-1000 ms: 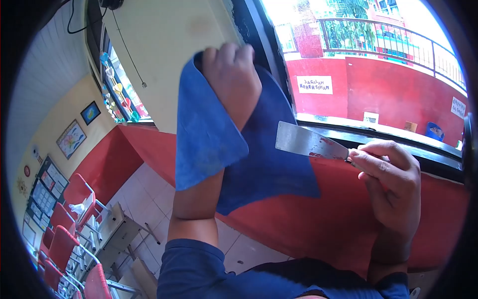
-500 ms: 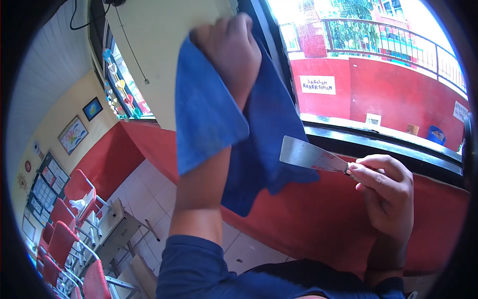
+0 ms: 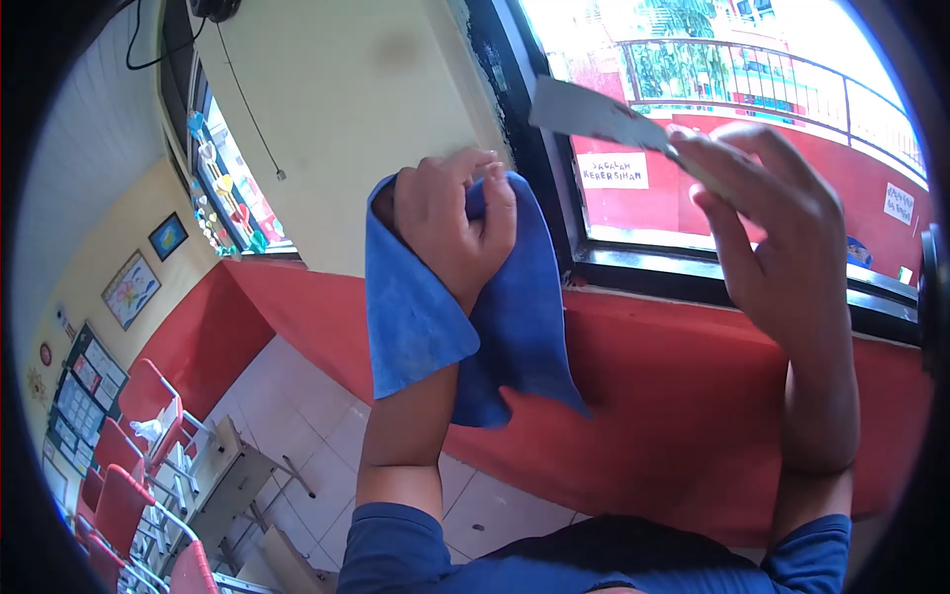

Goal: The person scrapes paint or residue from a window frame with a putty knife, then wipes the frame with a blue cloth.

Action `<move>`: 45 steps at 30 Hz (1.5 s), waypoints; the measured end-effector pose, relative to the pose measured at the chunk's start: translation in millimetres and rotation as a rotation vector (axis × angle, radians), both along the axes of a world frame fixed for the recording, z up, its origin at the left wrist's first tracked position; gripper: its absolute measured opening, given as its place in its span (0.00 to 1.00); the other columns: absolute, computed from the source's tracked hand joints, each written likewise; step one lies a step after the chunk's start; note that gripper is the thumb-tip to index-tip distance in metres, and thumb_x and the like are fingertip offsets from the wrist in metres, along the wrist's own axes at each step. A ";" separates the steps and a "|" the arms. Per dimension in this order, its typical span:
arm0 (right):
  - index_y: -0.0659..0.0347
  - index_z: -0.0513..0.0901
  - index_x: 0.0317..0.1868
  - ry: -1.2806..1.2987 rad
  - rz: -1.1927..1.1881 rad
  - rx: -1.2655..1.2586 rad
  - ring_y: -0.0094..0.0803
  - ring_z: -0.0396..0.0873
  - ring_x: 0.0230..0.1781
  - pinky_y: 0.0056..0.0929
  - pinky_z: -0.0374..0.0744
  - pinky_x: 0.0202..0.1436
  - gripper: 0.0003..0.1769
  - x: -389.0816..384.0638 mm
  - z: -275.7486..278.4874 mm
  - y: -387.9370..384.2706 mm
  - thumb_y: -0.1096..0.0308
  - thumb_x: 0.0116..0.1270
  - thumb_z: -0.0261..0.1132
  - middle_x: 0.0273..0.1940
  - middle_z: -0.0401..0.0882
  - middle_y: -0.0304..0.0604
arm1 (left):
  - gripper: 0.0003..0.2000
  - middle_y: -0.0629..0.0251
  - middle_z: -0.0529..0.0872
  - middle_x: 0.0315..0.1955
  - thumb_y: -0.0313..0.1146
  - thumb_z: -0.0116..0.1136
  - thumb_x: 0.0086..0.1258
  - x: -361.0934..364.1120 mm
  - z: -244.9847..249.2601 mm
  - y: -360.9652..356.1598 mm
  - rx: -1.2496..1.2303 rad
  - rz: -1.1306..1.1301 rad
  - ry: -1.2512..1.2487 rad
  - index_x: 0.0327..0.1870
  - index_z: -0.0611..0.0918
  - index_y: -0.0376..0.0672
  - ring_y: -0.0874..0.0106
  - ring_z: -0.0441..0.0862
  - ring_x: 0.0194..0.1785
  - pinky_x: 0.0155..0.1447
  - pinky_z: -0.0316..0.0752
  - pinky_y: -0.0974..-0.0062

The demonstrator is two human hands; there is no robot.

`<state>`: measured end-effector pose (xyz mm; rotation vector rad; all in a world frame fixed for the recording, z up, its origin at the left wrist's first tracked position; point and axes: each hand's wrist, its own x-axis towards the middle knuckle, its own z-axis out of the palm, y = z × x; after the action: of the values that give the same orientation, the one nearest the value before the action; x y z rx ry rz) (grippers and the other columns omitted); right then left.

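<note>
A blue cloth (image 3: 421, 317) drapes over my left hand (image 3: 445, 213), whose fingers are curled around it in front of the pale wall, left of the window frame. Its loose ends hang down beside my forearm. In my right hand (image 3: 782, 213) is a putty knife (image 3: 594, 114), gripped by the handle between thumb and fingers. Its wide metal blade has dark reddish smears and points left, overlapping the upright of the black window frame (image 3: 542, 148) in this view. Much of the handle is hidden by my fingers.
Below the window runs a red lower wall (image 3: 673, 406). Red chairs (image 3: 124, 495) and desks (image 3: 233, 460) stand on the tiled floor (image 3: 307, 426) at the left. A thin cord (image 3: 247, 104) hangs on the pale wall. Outside the glass is a railing (image 3: 742, 94).
My left hand has come down with the cloth from high by the window frame. My right hand has risen, lifting the putty knife up in front of the window.
</note>
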<state>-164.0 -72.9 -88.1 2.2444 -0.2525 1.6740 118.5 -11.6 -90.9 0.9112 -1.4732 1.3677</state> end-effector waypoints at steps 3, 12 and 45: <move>0.53 0.89 0.59 0.051 -0.146 -0.165 0.35 0.88 0.39 0.33 0.84 0.40 0.22 12.6 30.0 -0.5 0.81 0.66 0.68 0.45 0.86 0.43 | 0.07 0.67 0.87 0.34 0.27 0.68 0.65 0.8 -3.2 -24.7 -0.003 0.005 -0.007 0.41 0.85 0.48 0.62 0.83 0.38 0.46 0.73 0.61; 0.45 0.93 0.43 0.122 -0.410 -0.432 0.41 0.80 0.28 0.40 0.79 0.33 0.15 39.4 104.7 30.3 0.73 0.61 0.65 0.27 0.79 0.39 | 0.07 0.72 0.87 0.32 0.29 0.72 0.62 4.1 -11.4 -36.9 -0.020 0.023 -0.048 0.37 0.85 0.50 0.70 0.82 0.35 0.48 0.71 0.65; 0.59 0.86 0.26 0.098 -1.062 -0.118 0.49 0.85 0.35 0.46 0.82 0.41 0.08 96.0 154.4 108.5 0.69 0.60 0.62 0.30 0.86 0.50 | 0.08 0.68 0.82 0.33 0.28 0.74 0.58 7.9 -14.1 -38.0 -0.070 -0.082 0.017 0.35 0.87 0.50 0.65 0.79 0.38 0.42 0.74 0.64</move>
<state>-68.0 35.6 66.3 1.5813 -1.0551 0.9477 126.4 -49.6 -105.0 0.8071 -1.4257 1.3401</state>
